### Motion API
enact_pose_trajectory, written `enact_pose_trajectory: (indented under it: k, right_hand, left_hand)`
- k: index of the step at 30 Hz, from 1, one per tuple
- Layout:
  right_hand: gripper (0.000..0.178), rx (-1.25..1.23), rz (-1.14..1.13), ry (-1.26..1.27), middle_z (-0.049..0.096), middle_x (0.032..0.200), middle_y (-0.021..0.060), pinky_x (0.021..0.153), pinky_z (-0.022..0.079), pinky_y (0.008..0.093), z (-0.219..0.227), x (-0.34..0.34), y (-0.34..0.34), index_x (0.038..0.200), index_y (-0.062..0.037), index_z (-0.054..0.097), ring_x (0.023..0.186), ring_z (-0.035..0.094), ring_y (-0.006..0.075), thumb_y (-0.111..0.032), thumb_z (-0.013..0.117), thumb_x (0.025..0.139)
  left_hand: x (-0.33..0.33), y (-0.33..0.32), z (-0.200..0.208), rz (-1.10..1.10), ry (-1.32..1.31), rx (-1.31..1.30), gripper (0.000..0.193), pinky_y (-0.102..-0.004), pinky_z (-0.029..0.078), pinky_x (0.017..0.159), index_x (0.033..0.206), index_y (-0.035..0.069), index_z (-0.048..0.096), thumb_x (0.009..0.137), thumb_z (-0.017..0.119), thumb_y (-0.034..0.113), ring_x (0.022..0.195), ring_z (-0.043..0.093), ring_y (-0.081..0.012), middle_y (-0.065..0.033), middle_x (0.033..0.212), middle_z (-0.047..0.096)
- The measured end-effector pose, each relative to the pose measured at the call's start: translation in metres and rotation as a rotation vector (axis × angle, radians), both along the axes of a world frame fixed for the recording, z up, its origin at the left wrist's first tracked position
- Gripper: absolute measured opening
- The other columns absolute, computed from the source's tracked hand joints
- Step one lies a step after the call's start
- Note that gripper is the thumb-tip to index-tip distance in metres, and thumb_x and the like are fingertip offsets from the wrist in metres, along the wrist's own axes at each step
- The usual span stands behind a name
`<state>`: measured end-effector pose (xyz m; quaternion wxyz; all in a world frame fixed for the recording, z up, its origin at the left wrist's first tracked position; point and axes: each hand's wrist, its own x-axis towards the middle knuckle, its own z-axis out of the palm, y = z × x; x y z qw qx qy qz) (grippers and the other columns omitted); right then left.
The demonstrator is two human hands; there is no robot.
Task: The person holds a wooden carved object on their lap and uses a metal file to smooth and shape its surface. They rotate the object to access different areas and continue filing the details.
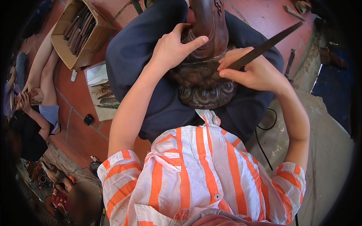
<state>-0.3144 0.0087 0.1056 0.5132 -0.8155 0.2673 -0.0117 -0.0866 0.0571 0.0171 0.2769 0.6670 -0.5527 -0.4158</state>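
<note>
Between my legs stands a dark brown carved wooden statue (211, 34) on a rounded base with petal-like carving (205, 96). My left hand (175, 47) grips the statue's left side just above the base, its thumb across the front and its other fingers partly hidden behind the wood. In my right hand (250, 71) is a long, dark, flat file (269, 43), its tapered end pointing up to the far right. The file's near end lies by the join between statue and base; whether it touches the wood I cannot tell.
A cardboard box (96, 43) of long dark tools stands at the far left. Nearby lie a sheet with white paper (97, 74) and more tools, and a small black case (88, 119). Other people (32, 124) sit at the left. A black cable (260, 141) runs along my right.
</note>
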Motion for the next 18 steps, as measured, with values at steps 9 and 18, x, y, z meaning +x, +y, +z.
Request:
enact_pose_trajectory:
  k: [9,18]
  right_hand:
    - [0.013,-0.004,-0.029,-0.029,0.065,0.076,0.0084,0.062,0.045,0.0314,-0.009,-0.002,-0.002,0.086,-0.0003,0.068,0.068,0.059,0.0186,-0.013,0.071,0.086]
    - [0.012,0.055,-0.066,0.023,0.072,0.09,0.0128,0.082,0.051,0.0363,-0.009,-0.007,0.0,0.089,0.0019,0.07,0.091,0.068,0.0267,-0.01,0.072,0.086]
  left_hand:
    - [0.0,0.0,-0.002,0.002,-0.005,-0.016,0.078,-0.0366,0.048,0.094,0.128,0.0,0.058,0.081,0.066,0.063,0.107,0.066,-0.0292,-0.0178,0.111,0.069]
    - [0.0,0.001,0.0,0.012,0.004,-0.005,0.077,-0.0367,0.049,0.091,0.127,0.001,0.059,0.08,0.068,0.062,0.103,0.066,-0.0279,-0.0186,0.107,0.069]
